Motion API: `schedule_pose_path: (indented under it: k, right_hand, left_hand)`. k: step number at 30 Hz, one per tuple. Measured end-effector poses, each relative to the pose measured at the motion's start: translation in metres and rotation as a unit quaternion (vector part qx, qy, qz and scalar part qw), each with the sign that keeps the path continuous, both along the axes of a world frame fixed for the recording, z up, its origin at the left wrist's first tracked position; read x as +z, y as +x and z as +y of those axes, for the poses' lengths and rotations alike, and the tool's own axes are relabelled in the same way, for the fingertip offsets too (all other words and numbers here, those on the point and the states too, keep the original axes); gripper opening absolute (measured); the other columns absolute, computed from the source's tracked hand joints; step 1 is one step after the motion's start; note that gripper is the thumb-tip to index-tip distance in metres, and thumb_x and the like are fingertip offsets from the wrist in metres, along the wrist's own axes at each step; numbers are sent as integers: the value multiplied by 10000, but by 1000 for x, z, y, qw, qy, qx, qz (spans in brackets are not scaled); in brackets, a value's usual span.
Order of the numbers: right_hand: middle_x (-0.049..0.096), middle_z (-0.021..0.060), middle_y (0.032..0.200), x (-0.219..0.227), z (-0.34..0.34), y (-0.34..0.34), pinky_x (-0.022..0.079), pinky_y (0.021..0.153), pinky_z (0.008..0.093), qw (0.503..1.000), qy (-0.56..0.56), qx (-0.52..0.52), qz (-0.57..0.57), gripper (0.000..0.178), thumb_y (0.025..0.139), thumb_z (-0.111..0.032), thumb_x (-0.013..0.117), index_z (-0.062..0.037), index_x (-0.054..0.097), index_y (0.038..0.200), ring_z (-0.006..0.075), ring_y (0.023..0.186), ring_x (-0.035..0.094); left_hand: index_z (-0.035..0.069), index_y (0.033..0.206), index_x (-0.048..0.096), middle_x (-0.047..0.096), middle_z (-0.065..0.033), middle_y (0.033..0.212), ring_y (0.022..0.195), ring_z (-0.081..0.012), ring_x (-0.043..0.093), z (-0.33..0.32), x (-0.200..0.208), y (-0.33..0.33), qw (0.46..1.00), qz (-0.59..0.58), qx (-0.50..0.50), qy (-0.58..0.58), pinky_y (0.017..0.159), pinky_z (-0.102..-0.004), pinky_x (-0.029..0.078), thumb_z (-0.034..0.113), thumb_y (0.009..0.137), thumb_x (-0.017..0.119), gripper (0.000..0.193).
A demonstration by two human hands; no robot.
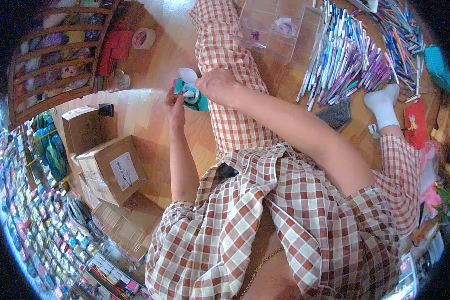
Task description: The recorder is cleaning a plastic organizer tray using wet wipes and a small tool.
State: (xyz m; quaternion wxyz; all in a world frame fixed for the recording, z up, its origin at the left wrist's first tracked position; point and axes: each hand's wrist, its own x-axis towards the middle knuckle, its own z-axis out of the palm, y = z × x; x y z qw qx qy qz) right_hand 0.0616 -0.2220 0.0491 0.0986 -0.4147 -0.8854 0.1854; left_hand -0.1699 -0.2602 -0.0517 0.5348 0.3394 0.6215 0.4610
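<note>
A teal pack of wet wipes (pixel 201 104) lies on the wooden floor beside my outstretched leg. Its white flip lid (pixel 187 75) stands raised, and a bit of white wipe shows in the opening. My left hand (pixel 175 106) grips the pack's left edge between thumb and fingers. Over the pack's right side is my right hand (pixel 217 86), its fingers curled closed beside the lid. Whatever those fingers hold, if anything, is hidden by the back of the hand.
Many pens (pixel 345 60) lie in rows at the right, near a grey sock (pixel 336 114). A clear divided plastic box (pixel 305 37) sits beyond my leg. Cardboard boxes (pixel 116 167) stand at the left, below a wooden rack (pixel 60 47) and a tape roll (pixel 143 38).
</note>
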Motion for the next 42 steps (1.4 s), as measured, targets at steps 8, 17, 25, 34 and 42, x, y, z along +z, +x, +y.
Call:
schedule_pose_path:
  k: [8, 17, 25, 34, 42]
  right_hand:
    - [637, 146, 736, -12, 1, 1, 519, 620, 391, 1000, 18, -15, 13, 118, 746, -86, 509, -45, 613, 781, 286, 730, 641]
    - [622, 168, 721, -12, -2, 9, 501, 614, 420, 998, -7, -37, 55, 114, 731, -63, 505, -43, 596, 797, 323, 716, 626]
    - [617, 189, 765, 4, 0, 8, 493, 641, 437, 996, -64, -29, 62, 155, 726, -57, 496, -40, 587, 850, 338, 759, 621]
    - [623, 180, 764, -8, -2, -1, 510, 604, 407, 999, -2, 12, 38, 165, 750, -85, 499, -21, 602, 863, 316, 731, 633]
    - [632, 160, 718, -8, -4, -2, 519, 562, 396, 999, 25, 25, 34, 125, 748, -92, 506, -39, 619, 751, 282, 682, 646]
  left_hand:
    - [-5, 906, 530, 528, -117, 1098, 944, -185, 533, -15, 2, 4, 999, -46, 2, 27, 818, -291, 420, -13, 770, 551, 138]
    - [31, 883, 545, 536, -147, 941, 917, -324, 490, -8, 49, 43, 812, 517, -196, 189, 836, -393, 391, -24, 666, 597, 229]
    - [23, 764, 542, 533, -143, 833, 829, -327, 516, -9, 24, 28, 805, 540, -183, 162, 728, -397, 426, -41, 645, 608, 150]
    - [31, 785, 519, 562, -59, 872, 802, -153, 534, -11, 13, 27, 955, 254, -152, 37, 720, -290, 439, -37, 731, 587, 110]
    - [20, 835, 557, 576, -53, 932, 871, -135, 525, -13, 16, 20, 991, 73, -106, 20, 755, -283, 423, -5, 756, 596, 92]
